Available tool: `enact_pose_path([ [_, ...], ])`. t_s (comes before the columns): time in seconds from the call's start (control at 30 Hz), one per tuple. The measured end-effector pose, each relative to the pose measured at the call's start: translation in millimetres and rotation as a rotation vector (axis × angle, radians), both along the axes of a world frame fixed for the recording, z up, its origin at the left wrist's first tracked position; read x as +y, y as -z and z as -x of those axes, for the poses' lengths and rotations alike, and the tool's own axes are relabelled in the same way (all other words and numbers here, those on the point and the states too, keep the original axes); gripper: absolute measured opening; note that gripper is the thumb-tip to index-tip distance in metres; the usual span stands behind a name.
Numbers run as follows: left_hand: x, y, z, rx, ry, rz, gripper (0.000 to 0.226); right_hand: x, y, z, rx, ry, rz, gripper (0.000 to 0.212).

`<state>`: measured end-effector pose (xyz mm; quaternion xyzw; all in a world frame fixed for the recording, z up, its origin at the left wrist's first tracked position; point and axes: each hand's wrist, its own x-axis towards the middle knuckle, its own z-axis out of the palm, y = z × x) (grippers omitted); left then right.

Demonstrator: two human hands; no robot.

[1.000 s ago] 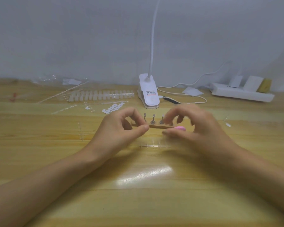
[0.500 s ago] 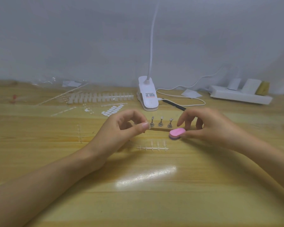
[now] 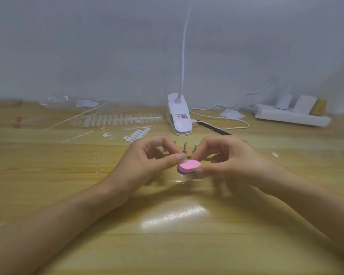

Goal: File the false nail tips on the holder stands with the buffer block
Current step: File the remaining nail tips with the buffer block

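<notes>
A wooden table [image 3: 48, 195] filled the view, and two bare forearms reached across it from the near edge to meet at its centre. The left hand [image 3: 145, 165] was curled, with thumb and forefinger pinched together at the left edge of the buffer block [image 3: 188, 165]. What lay between them was hidden, so it could not be told whether they gripped a stand, a tip or nothing, though the pose suggested bracing the work against the filing stroke. The right hand [image 3: 230, 162] held the block narrowly, forefinger above and thumb below, which left its abrasive face free. Against the far wall sat a white power strip [image 3: 292, 117] at the right and a clip lamp [image 3: 180, 120] in the middle, its neck rising out of view, probably so that light fell on the work just in front of it. Left of the lamp lay strips of spare false nail tips [image 3: 123, 118], and a sheet of adhesive tabs [image 3: 136, 134] lay nearer, both apart from the working spot. The block, pink face up and slightly tilted, seemed to be raised off the table just in front of the holder stands [image 3: 185, 148]. These stood upright in a short row behind the fingers, and whether tips sat on them was too small to tell. A clear runner [image 3: 184, 180] lay just nearer than the hands.
</notes>
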<state>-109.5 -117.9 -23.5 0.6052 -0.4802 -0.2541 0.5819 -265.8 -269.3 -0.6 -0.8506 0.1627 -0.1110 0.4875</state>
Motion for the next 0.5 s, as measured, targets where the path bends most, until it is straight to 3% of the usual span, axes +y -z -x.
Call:
enact_pose_path([
  [0.17, 0, 2, -2, -0.069, 0.02, -0.008, 0.016, 5, 15, 2, -0.15, 0.004, -0.433, 0.011],
  [0.33, -1, 4, -1, -0.176, -0.002, 0.013, 0.011, 9, 19, 1, -0.194, -0.016, -0.486, 0.016],
  [0.5, 0, 4, -1, -0.167, -0.078, 0.075, 0.01, 9, 18, 1, -0.286, 0.081, -0.595, 0.019],
])
